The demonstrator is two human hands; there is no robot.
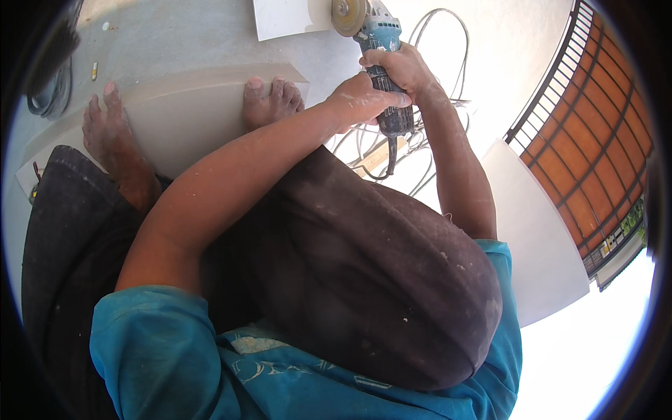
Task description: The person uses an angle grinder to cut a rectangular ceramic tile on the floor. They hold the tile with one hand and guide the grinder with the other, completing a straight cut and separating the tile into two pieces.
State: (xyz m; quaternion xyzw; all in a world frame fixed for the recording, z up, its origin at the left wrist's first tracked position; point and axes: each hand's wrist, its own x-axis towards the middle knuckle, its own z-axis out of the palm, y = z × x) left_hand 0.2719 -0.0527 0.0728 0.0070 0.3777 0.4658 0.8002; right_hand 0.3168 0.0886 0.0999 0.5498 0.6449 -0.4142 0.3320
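Observation:
Both of my hands are closed around a teal and black angle grinder [381, 33] at the upper middle. My left hand [355, 101] wraps the rear of its black body, thumb laid across it. Higher up, near the teal section, my right hand [404, 68] grips from the other side. The round cutting disc [348, 15] points away from me, beside the edge of a pale tile [283, 19] on the floor. Whether the disc is spinning or touches the tile, I cannot tell. A power cord runs from the grinder's near end.
My bare feet [115, 133] rest on a large pale slab [189, 105]. Tangled cable [455, 42] and a strip of wood [374, 157] lie beneath the grinder. Dark coiled cable [52, 98] sits at far left. To the right are a large pale sheet [528, 238] and a barred gate [581, 126].

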